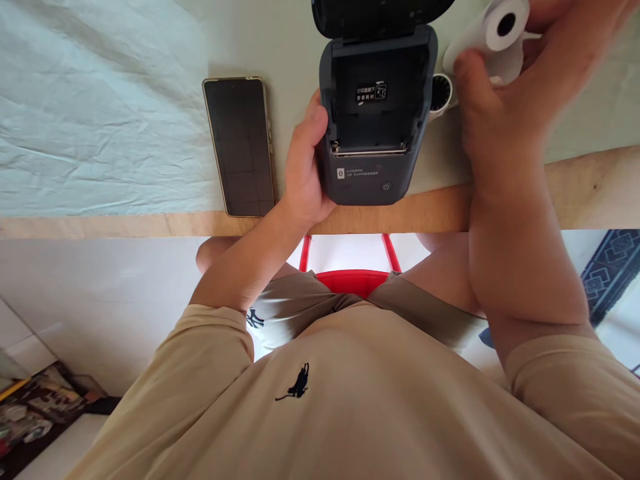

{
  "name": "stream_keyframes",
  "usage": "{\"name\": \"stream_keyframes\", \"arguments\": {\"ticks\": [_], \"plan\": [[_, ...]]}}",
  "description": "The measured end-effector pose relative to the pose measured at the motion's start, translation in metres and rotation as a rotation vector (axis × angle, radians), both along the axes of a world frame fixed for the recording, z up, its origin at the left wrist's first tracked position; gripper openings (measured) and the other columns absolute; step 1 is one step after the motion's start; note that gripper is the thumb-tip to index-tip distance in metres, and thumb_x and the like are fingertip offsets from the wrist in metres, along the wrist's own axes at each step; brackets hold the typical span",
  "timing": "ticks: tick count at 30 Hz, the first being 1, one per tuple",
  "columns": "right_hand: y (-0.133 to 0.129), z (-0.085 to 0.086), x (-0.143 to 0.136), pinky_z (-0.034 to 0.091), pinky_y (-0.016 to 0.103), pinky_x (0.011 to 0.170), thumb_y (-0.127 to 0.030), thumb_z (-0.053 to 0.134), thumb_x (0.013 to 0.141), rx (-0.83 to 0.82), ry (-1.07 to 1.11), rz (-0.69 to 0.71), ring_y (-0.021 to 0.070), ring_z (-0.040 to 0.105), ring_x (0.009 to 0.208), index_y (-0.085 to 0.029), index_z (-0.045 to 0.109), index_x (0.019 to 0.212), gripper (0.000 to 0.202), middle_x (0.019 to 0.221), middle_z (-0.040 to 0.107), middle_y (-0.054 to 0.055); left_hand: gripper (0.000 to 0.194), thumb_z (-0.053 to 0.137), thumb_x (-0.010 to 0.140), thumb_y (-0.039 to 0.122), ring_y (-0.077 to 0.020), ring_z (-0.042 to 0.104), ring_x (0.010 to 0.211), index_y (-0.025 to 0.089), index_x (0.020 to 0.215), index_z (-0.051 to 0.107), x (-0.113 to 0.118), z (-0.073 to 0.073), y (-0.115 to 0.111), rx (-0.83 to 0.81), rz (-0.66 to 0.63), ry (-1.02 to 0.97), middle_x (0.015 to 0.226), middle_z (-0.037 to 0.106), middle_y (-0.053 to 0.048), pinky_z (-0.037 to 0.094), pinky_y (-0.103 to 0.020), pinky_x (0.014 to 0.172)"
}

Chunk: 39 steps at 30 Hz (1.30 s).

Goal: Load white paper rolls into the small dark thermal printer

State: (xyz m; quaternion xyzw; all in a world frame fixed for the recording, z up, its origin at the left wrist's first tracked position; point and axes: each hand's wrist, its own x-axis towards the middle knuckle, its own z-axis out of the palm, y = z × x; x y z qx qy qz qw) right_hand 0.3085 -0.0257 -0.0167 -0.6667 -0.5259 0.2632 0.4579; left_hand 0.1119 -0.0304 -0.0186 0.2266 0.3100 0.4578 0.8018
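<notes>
A dark grey portable printer [367,180] has its black lid [383,17] flipped up, showing a hollow compartment with a small label inside. My left hand [306,167] grips the printer's left side, thumb on its edge. At the upper right, my right hand [505,93] is closed on a white paper roll [485,30], whose dark core hole faces me. Part of that hand's fingers lies behind the roll and the wrist. A small white round object with a dark dial [441,92] sits between the printer and my right hand.
A phone [240,147] with a dark screen lies left of the printer, near the table's front edge. Pale green cloth [100,120] covers the table up to a bare wooden edge [435,212]. Below it are my legs and a red stool [353,281].
</notes>
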Motion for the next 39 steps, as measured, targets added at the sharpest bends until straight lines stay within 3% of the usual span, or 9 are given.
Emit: {"name": "stream_keyframes", "arguments": {"ticks": [2,4,9,15,20,25,31,35,39], "plan": [[0.001,-0.002,0.001,0.039,0.014,0.074,-0.031,0.055,0.070,0.070,-0.299,0.082,-0.0014,0.045,0.095,-0.023,0.041,0.116,0.049,0.111,0.045,-0.006,0.021,0.039,0.079,0.042,-0.0191,0.064,0.098,0.032,0.084,0.057,-0.001,-0.001,0.000,-0.006,-0.009,0.048,0.091,0.068,0.003,0.054,-0.034,0.081],[0.002,-0.002,0.002,0.037,0.015,0.077,-0.031,0.048,0.076,0.072,-0.425,0.115,-0.0030,0.044,0.088,-0.018,0.049,0.106,0.033,0.099,0.049,-0.005,0.022,0.038,0.078,0.044,-0.0198,0.063,0.100,0.033,0.085,0.056,-0.001,-0.002,0.001,-0.005,-0.008,0.084,0.093,0.068,0.003,0.054,-0.034,0.080],[0.005,-0.002,0.001,0.037,0.020,0.088,-0.029,0.043,0.078,0.048,-0.497,0.141,0.0005,0.044,0.098,-0.017,0.052,0.097,0.024,0.098,0.048,-0.004,0.021,0.039,0.079,0.042,-0.0184,0.065,0.098,0.031,0.085,0.057,-0.001,-0.003,0.001,0.021,-0.009,0.022,0.090,0.067,0.004,0.056,-0.033,0.075],[0.008,-0.005,0.000,0.039,0.024,0.093,-0.041,0.052,0.074,-0.009,-0.553,0.258,0.0072,0.048,0.106,-0.016,0.050,0.101,0.036,0.107,0.050,0.000,0.020,0.040,0.079,0.043,-0.0182,0.064,0.099,0.032,0.080,0.057,0.000,0.000,0.001,0.007,-0.013,0.074,0.088,0.068,0.005,0.055,-0.032,0.072],[0.009,-0.007,-0.001,0.040,0.029,0.101,-0.045,0.048,0.077,-0.021,-0.589,0.282,0.0088,0.046,0.115,-0.020,0.049,0.098,0.033,0.124,0.043,-0.006,0.021,0.040,0.078,0.045,-0.0198,0.064,0.100,0.032,0.083,0.056,0.000,-0.001,0.001,0.003,-0.013,0.081,0.091,0.068,0.003,0.055,-0.033,0.072],[0.009,-0.008,-0.001,0.040,0.041,0.096,-0.052,0.043,0.077,-0.084,-0.665,0.280,0.0134,0.049,0.107,-0.029,0.050,0.108,0.039,0.107,0.052,-0.004,0.021,0.039,0.078,0.043,-0.0193,0.062,0.103,0.031,0.083,0.056,-0.001,-0.001,0.001,0.018,-0.001,0.104,0.092,0.067,0.003,0.056,-0.032,0.072],[0.007,-0.006,-0.001,0.039,0.033,0.099,-0.046,0.028,0.085,-0.039,-0.727,0.288,0.0086,0.042,0.115,-0.032,0.052,0.110,0.038,0.119,0.041,-0.003,0.022,0.039,0.078,0.045,-0.0194,0.061,0.106,0.031,0.082,0.056,-0.002,-0.001,0.001,0.008,-0.012,0.091,0.095,0.067,0.003,0.056,-0.033,0.074],[0.008,-0.001,0.000,0.036,0.042,0.103,-0.047,0.025,0.085,-0.087,-0.768,0.377,0.0144,0.032,0.127,-0.041,0.047,0.114,0.037,0.135,0.028,-0.012,0.023,0.039,0.078,0.045,-0.0199,0.062,0.105,0.031,0.084,0.056,-0.001,-0.001,0.000,-0.013,-0.010,0.132,0.095,0.067,0.003,0.056,-0.034,0.077],[0.012,-0.001,0.001,0.032,0.047,0.105,-0.049,0.027,0.084,-0.119,-0.749,0.421,0.0170,0.028,0.130,-0.040,0.050,0.109,0.035,0.133,0.033,-0.015,0.021,0.040,0.079,0.043,-0.0188,0.063,0.101,0.031,0.081,0.056,0.000,-0.001,0.000,-0.002,0.001,0.063,0.090,0.067,0.004,0.056,-0.034,0.079]]}}
